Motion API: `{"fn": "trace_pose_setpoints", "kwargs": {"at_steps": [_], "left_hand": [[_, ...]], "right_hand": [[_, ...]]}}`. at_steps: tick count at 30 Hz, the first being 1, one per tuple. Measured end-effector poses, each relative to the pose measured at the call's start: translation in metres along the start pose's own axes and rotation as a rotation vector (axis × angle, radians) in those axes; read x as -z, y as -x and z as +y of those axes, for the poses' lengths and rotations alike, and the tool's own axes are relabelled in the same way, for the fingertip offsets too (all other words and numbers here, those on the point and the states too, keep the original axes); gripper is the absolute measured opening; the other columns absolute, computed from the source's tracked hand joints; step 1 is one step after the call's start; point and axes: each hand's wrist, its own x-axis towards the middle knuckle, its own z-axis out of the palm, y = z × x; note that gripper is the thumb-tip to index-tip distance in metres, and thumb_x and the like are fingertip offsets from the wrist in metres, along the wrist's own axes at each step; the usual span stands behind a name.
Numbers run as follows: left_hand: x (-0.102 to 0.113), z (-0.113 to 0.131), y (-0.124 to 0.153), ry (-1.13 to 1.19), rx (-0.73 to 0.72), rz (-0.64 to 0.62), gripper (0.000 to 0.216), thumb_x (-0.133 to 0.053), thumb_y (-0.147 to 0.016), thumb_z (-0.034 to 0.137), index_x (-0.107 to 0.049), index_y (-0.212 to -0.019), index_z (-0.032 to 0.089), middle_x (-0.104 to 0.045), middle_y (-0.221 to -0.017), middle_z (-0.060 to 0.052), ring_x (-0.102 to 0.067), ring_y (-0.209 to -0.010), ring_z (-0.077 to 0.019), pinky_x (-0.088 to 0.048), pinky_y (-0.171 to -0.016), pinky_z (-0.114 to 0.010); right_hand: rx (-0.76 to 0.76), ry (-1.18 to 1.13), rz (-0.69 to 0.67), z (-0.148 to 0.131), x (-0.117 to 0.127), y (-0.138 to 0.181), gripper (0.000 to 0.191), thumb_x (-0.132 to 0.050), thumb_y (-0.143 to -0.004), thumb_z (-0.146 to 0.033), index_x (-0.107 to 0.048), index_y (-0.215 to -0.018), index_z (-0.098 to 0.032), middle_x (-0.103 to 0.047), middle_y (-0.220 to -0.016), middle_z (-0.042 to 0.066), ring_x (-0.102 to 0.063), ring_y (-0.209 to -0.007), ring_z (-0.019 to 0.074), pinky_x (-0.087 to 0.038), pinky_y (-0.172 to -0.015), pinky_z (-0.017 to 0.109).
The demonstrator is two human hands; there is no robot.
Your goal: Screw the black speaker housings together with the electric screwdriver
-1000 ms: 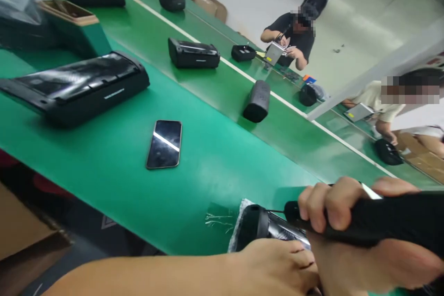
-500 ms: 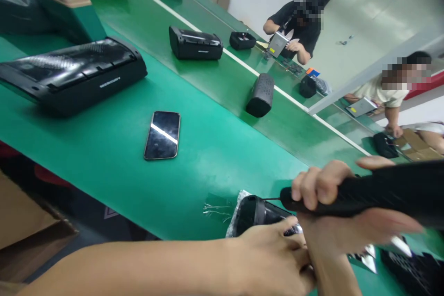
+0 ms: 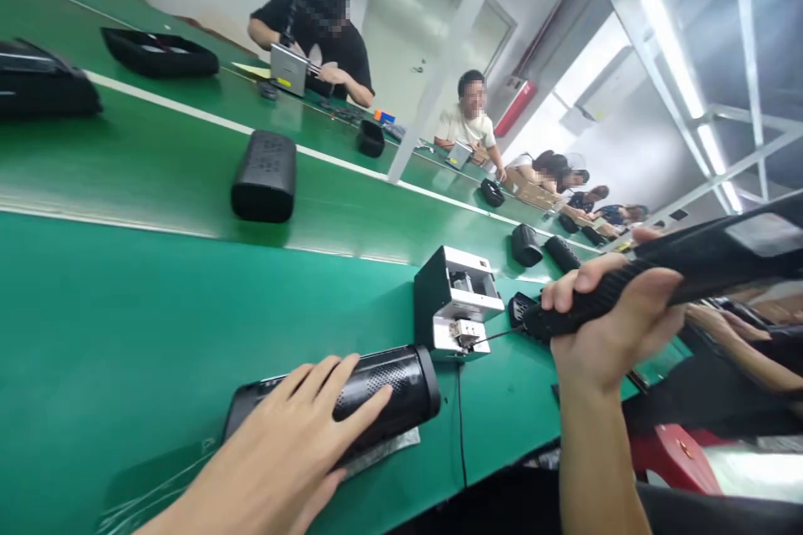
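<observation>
Left hand [image 3: 301, 435] rests flat, fingers spread, on the black speaker [image 3: 351, 393] near the tabletop's [image 3: 125, 309] front edge; right hand [image 3: 611, 318] grips the screwdriver [image 3: 658, 276] (bit at the screw feeder [image 3: 455, 305]); advise keeping the bit level.

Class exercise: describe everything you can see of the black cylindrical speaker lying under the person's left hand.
The black cylindrical speaker lies on its side on the green table, over a clear plastic sheet. Its body looks like fine perforated mesh with a glossy, smooth end cap facing right. The left hand rests flat on top, fingers spread.
</observation>
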Motion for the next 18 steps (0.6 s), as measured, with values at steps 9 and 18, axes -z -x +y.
{"fn": "trace_pose_setpoints", "kwargs": {"at_steps": [9, 18], "left_hand": [[0.012, -0.012, -0.001, -0.068, -0.011, -0.043, 0.129, -0.099, -0.087, 0.014, -0.041, -0.192, 0.062, -0.070, -0.183, -0.005, -0.082, -0.151, -0.0451, -0.080, -0.116, -0.066], [0.023, -0.010, -0.007, -0.097, -0.110, 0.069, 0.104, -0.098, -0.087, 0.029, -0.063, -0.182, 0.051, -0.080, -0.168, -0.010, -0.088, -0.135, -0.0436, -0.084, -0.099, -0.060]], "right_hand": [[-0.062, -0.051, -0.006, 0.048, 0.021, 0.012, 0.039, -0.095, -0.118, -0.056, -0.070, -0.121, -0.026, -0.059, -0.077, -0.007, -0.052, -0.045, 0.0164, -0.050, -0.041, 0.023], [-0.273, -0.080, -0.046, -0.025, 0.079, 0.046, 0.062, -0.093, -0.115, -0.087, -0.077, -0.136, -0.032, -0.051, -0.073, -0.012, -0.037, -0.039, 0.0132, -0.050, -0.039, 0.024]]}}
